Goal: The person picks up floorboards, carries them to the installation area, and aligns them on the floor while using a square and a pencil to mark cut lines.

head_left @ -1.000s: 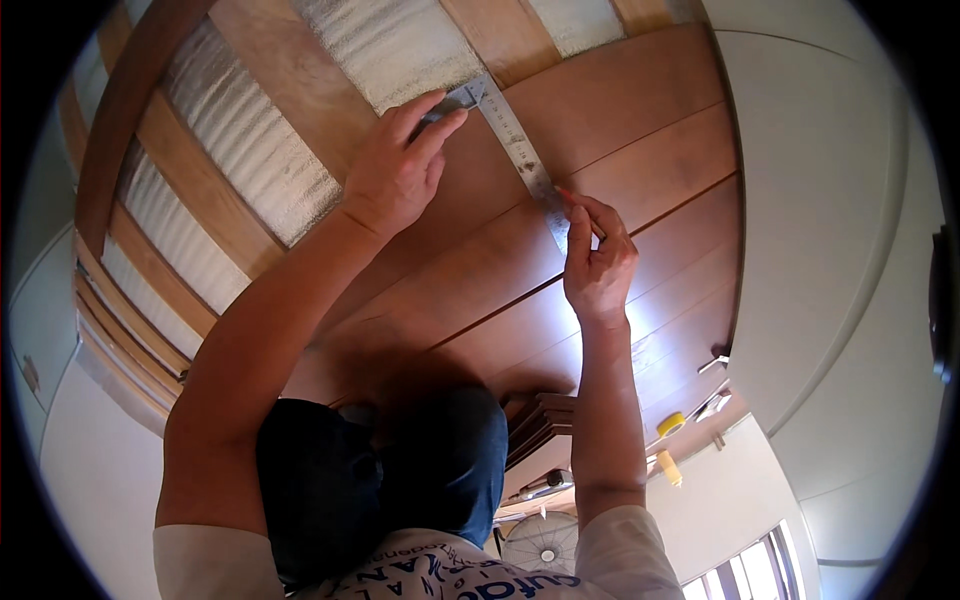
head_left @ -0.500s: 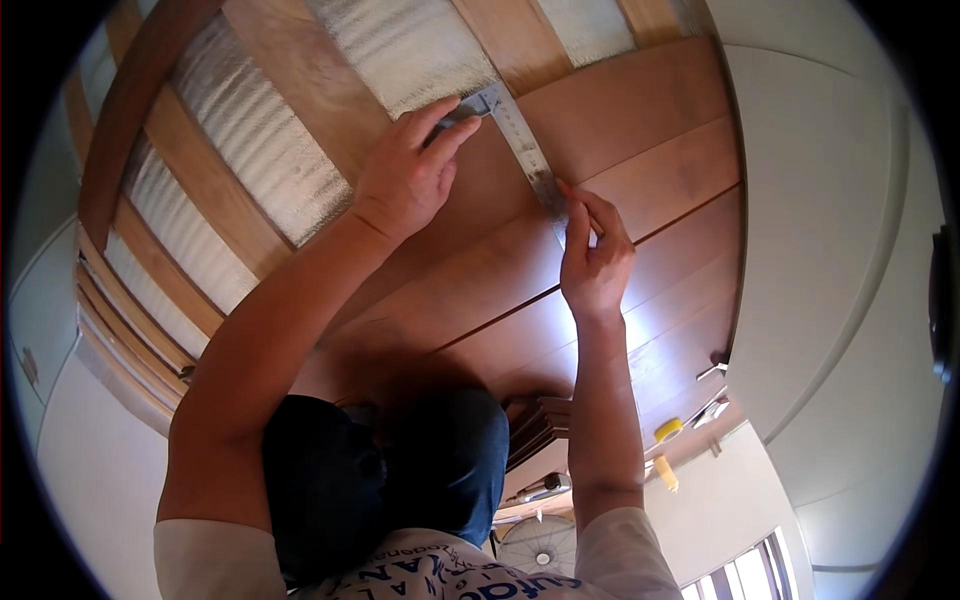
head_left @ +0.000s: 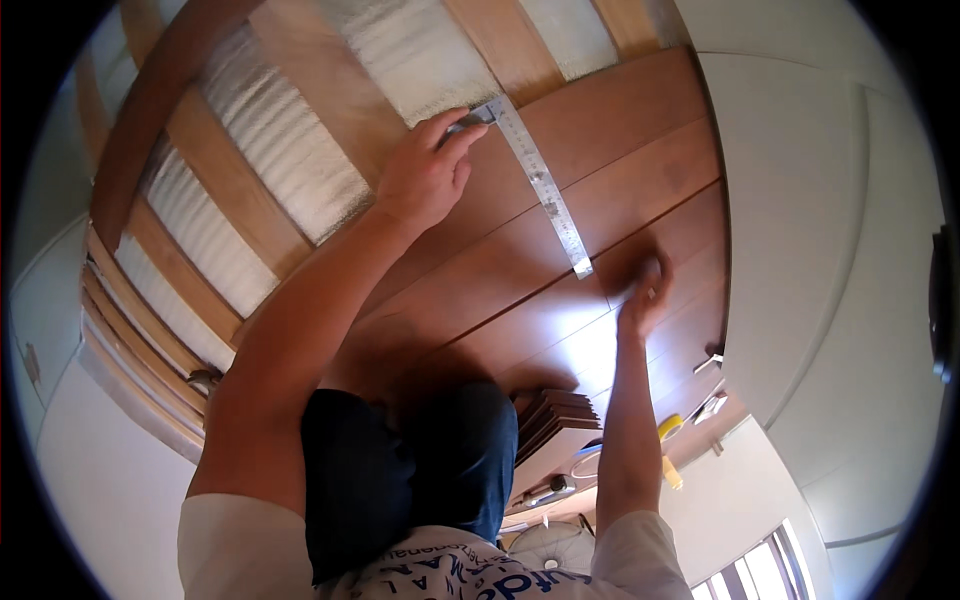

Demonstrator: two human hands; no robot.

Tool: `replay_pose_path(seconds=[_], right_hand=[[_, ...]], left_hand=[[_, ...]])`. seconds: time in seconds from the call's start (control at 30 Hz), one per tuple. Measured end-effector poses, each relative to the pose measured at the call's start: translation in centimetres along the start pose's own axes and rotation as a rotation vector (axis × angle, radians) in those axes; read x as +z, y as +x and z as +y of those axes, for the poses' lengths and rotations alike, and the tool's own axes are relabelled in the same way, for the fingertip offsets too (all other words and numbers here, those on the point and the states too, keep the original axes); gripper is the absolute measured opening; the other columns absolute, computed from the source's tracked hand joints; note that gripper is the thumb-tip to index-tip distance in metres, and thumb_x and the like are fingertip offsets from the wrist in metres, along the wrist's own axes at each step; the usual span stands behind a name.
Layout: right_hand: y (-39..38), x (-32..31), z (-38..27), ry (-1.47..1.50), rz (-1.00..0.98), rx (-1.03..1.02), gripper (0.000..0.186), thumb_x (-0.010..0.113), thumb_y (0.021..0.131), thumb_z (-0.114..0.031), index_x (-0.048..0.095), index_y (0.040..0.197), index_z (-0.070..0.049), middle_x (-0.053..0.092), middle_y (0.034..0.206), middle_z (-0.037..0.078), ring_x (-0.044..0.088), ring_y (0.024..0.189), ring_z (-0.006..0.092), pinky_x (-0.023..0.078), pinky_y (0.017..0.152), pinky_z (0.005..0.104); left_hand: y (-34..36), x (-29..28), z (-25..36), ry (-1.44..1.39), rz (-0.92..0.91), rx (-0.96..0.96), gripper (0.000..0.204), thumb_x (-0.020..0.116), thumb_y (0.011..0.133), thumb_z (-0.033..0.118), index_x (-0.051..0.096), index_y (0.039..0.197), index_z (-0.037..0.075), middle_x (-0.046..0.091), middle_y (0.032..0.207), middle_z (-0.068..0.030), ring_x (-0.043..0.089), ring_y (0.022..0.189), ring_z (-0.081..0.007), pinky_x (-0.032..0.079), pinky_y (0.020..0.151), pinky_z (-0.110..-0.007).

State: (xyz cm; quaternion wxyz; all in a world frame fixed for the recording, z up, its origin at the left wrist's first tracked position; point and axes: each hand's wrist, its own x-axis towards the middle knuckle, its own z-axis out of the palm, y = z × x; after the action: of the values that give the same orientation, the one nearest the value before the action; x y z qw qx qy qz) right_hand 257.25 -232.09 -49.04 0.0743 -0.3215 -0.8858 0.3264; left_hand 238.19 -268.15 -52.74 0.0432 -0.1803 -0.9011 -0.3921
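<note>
My left hand (head_left: 425, 178) is closed on the stock of a metal try square (head_left: 541, 185), thumb and fingers pinching it at the far edge of the brown floorboards (head_left: 640, 150). The graduated steel blade lies flat over the boards and slants toward the near right, its free end crossing a dark seam. My right hand (head_left: 647, 295) is just right of that blade end, apart from it and low over the boards. Motion smears its fingers, so whether anything is in them does not show.
Beyond the laid boards run pale wooden battens (head_left: 240, 175) with silvery foil sheeting (head_left: 285, 125) between them. A stack of brown boards (head_left: 553, 425) sits beside my knee. Yellow tape (head_left: 670, 427) and small tools lie at the near right. A white wall (head_left: 800, 220) borders the right side.
My right hand has pulled away from the blade, toward me and to the right, uncovering the blade's end. My left hand still grips the square's stock.
</note>
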Motion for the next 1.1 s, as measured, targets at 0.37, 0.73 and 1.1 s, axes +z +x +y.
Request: replay_pose_path(seconds=[0.37,0.73,1.1], right_hand=[[-4.1,-2.8,10.7,-0.439,0.307,-0.191,0.049,0.049,0.107,-0.019,0.048,0.151,0.000,0.053,0.156,0.023,0.041,0.150,0.0446,0.032,0.126,0.0505],[-3.1,-2.0,15.1,-0.475,0.349,-0.222,0.052,0.054,0.105,-0.024,0.050,0.153,-0.004,0.049,0.158,0.027,0.044,0.149,0.0418,0.034,0.125,0.0487],[-8.2,-9.2,7.4,0.186,-0.143,-0.121,0.041,0.055,0.110,-0.021,0.055,0.144,0.001,0.067,0.136,0.026,0.070,0.119,0.0299,0.050,0.111,0.0427]], left_hand=[[0.1,-0.2,-2.2,-0.518,0.067,-0.097,0.030,0.059,0.102,-0.005,0.074,0.123,0.009,0.065,0.130,-0.0067,0.067,0.100,-0.0181,0.056,0.086,-0.030],[-15.2,-25.3,-22.8,-0.039,0.240,-0.677,0.036,0.060,0.100,0.005,0.071,0.134,0.008,0.076,0.118,-0.0083,0.069,0.099,-0.0207,0.056,0.091,-0.035],[-50.9,-33.9,-5.8,0.060,-0.169,-0.797,0.030,0.061,0.106,0.023,0.074,0.124,0.003,0.077,0.104,-0.0216,0.074,0.100,-0.0346,0.057,0.091,-0.043]])
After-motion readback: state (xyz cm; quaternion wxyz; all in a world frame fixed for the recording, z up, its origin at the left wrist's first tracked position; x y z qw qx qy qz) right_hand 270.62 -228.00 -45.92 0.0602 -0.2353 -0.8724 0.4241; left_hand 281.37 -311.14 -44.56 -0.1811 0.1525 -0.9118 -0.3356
